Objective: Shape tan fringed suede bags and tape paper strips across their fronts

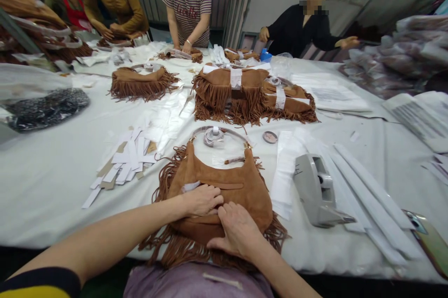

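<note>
A brown suede handbag (257,190) with long fringe lies in front of me at the table's near edge. Its wrapped strap (229,130) arches away from me. My left hand (203,201) is closed on the front of the bag, fingers bent below the slim pocket strip; a bit of white paper (191,187) shows beside it. Close by on the right, my right hand (240,230) grips the lower part of the bag, thumb apart from the fingers. The fingertips of both hands meet near the bag's middle, where a fold partly hides them.
White card strips (128,162) lie left; a grey tape dispenser (315,190), long white strips (371,200) and a phone (429,242) lie right. A tape roll (269,137) sits beyond the bag. Further off are fringed bags (229,88), a bagged pile (402,50) and several co-workers.
</note>
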`<state>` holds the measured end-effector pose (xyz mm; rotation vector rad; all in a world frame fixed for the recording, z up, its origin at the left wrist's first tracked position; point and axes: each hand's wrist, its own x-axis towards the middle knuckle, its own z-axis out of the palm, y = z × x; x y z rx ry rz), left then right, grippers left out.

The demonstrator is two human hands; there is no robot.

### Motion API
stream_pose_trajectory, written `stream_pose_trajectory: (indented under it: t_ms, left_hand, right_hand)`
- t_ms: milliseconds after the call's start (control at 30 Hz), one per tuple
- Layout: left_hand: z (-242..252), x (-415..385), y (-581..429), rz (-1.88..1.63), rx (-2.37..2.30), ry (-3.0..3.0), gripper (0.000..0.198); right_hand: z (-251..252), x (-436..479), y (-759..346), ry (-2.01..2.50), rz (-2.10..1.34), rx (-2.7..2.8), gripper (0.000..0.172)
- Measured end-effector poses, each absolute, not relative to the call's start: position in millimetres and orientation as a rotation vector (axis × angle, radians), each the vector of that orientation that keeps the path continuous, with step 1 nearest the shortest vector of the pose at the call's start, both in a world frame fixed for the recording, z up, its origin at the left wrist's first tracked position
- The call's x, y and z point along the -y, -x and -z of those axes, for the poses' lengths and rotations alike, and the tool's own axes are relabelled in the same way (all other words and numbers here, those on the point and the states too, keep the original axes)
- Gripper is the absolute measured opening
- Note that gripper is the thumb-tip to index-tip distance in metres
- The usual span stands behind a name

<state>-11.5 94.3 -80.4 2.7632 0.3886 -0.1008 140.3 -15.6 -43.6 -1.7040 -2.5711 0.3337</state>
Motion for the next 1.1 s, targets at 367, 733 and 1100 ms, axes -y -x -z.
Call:
stream_pose_trajectory:
  t_ms: [367, 733, 1100]
  left_hand:
    - [89, -92, 12, 0.069, -0.395, -3.043, 0.023]
    - [97, -90, 11, 0.013, -0.552, -2.984, 0.051]
    - [99, -92, 14, -0.091, -0.619, -2.901, 0.044]
  right_hand:
    - [66, 52, -147, 1.635, 0.156, 2.267, 0.046]
    - [70, 39, -142, 1.662, 0.002, 2.572, 0.060]
    - [52, 28, -136, 1.815, -0.463, 2.680, 0.057]
